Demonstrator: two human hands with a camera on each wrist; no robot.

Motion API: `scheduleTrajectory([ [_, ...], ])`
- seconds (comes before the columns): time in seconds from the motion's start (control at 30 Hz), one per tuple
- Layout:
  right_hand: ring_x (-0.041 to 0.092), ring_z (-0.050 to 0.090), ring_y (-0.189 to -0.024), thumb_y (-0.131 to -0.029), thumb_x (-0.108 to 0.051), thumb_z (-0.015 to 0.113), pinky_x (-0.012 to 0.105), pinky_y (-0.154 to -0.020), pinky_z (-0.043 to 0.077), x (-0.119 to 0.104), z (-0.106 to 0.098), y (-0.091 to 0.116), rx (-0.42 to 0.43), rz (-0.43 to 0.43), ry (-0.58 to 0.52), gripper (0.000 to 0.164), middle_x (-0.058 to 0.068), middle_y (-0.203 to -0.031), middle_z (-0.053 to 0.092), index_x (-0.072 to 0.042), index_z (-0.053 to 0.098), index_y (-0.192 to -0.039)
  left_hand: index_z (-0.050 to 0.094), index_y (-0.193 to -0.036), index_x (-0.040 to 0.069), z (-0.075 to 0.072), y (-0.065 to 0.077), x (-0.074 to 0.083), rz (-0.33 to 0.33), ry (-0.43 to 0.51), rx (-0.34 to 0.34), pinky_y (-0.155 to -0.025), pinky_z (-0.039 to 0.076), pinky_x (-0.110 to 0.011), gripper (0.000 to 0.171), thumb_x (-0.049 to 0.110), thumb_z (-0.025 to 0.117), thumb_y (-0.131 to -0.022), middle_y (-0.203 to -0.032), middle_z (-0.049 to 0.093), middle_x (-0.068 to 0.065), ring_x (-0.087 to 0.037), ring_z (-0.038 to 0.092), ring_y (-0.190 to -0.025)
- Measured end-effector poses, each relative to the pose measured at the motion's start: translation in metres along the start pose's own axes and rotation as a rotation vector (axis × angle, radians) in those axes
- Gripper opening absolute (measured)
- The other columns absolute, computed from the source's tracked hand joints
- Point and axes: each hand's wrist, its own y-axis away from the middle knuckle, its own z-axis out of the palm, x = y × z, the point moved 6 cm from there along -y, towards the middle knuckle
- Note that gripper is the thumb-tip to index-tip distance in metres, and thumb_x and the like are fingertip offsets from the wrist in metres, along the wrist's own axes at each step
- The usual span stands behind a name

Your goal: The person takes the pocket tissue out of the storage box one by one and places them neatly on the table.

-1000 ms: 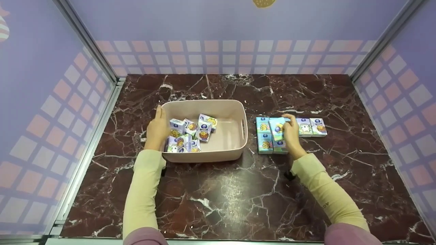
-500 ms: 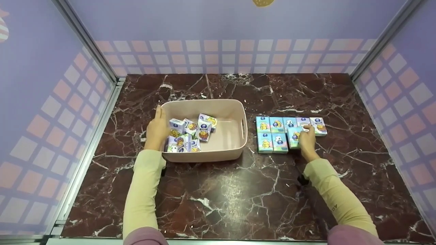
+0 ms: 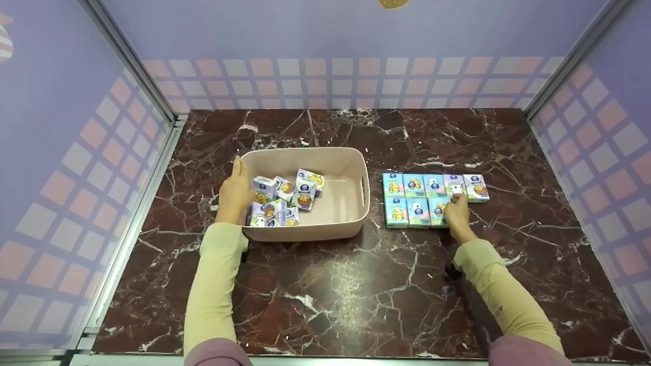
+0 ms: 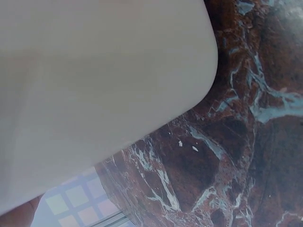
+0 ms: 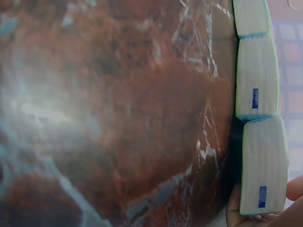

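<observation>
My right hand (image 3: 459,217) pinches a pocket tissue pack (image 3: 438,209) at the right end of the front row. In the right wrist view thumb and fingers stand on either side of that pack (image 5: 264,165), whose white folded edge faces the camera. It lies in line with two more packs, below a back row of several tissue packs (image 3: 435,185). With fingers straight, my left hand (image 3: 235,197) lies along the left wall of a beige plastic bin (image 3: 305,233). The left wrist view is mostly the bin's wall (image 4: 104,85), a bit of finger showing low in the corner.
Several loose tissue packs (image 3: 268,212) lie jumbled in the bin's left half, some tilted. The dark red marble table (image 3: 346,295) is bounded by patterned purple walls (image 3: 335,35) at the back and sides.
My right hand has carried a tissue pack from above the rows rightward and down, into line at the front row's right end. The left hand and the bin have stayed in place.
</observation>
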Motion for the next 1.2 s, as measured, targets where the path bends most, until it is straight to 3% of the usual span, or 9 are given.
scheduleTrajectory([
  [0.23,0.022,0.041,-0.081,-0.082,-0.005,0.029,0.027,-0.064,0.035,-0.005,-0.001,0.004,-0.007,-0.030,0.033,0.050,0.022,-0.128,0.038,0.001,0.024,-0.131,0.024,-0.136,-0.005,0.000,-0.001,-0.001,-0.005,-0.005,0.010,-0.070,0.046,-0.051,0.059,0.010,0.043,-0.083,-0.146,0.016,-0.018,-0.043,0.057,-0.080],
  [0.4,0.028,0.049,-0.093,-0.082,-0.007,0.036,0.027,-0.066,0.040,-0.010,-0.004,0.010,-0.040,-0.055,0.082,0.051,0.025,-0.133,0.035,0.003,0.025,-0.131,0.024,-0.136,-0.006,0.000,-0.001,-0.001,-0.004,-0.006,0.010,-0.071,0.046,-0.051,0.060,0.010,0.044,-0.082,-0.146,0.016,-0.018,-0.044,0.056,-0.081],
  [0.5,0.031,0.046,-0.097,-0.081,-0.009,0.043,0.030,-0.067,0.040,-0.012,-0.005,0.013,-0.080,-0.060,0.191,0.053,0.027,-0.133,0.035,0.005,0.027,-0.130,0.024,-0.137,-0.005,0.001,-0.001,-0.002,-0.007,-0.009,0.004,-0.071,0.046,-0.051,0.062,0.009,0.047,-0.080,-0.146,0.016,-0.017,-0.044,0.056,-0.081],
  [0.7,0.030,0.040,-0.081,-0.073,-0.005,0.051,0.034,-0.064,0.036,-0.011,-0.001,0.018,-0.224,-0.084,0.436,0.063,0.031,-0.125,0.039,0.003,0.029,-0.131,0.024,-0.137,-0.004,0.001,0.000,-0.001,-0.014,-0.015,-0.018,-0.071,0.046,-0.050,0.060,0.011,0.045,-0.083,-0.147,0.014,-0.017,-0.043,0.056,-0.082],
  [0.9,0.029,0.040,-0.078,-0.071,-0.001,0.054,0.033,-0.064,0.036,-0.014,0.004,0.019,-0.265,-0.123,0.418,0.064,0.033,-0.127,0.035,0.004,0.030,-0.129,0.025,-0.136,-0.005,0.001,0.000,-0.001,-0.015,-0.012,-0.013,-0.072,0.046,-0.051,0.056,0.012,0.041,-0.085,-0.147,0.014,-0.016,-0.044,0.056,-0.083],
  [1.2,0.032,0.044,-0.089,-0.072,-0.006,0.058,0.037,-0.071,0.040,-0.019,0.003,0.016,-0.231,-0.129,0.436,0.063,0.031,-0.124,0.041,0.004,0.033,-0.129,0.024,-0.137,-0.004,0.001,0.001,-0.002,-0.026,-0.004,-0.018,-0.072,0.045,-0.051,0.058,0.013,0.042,-0.084,-0.147,0.014,-0.015,-0.044,0.056,-0.084],
])
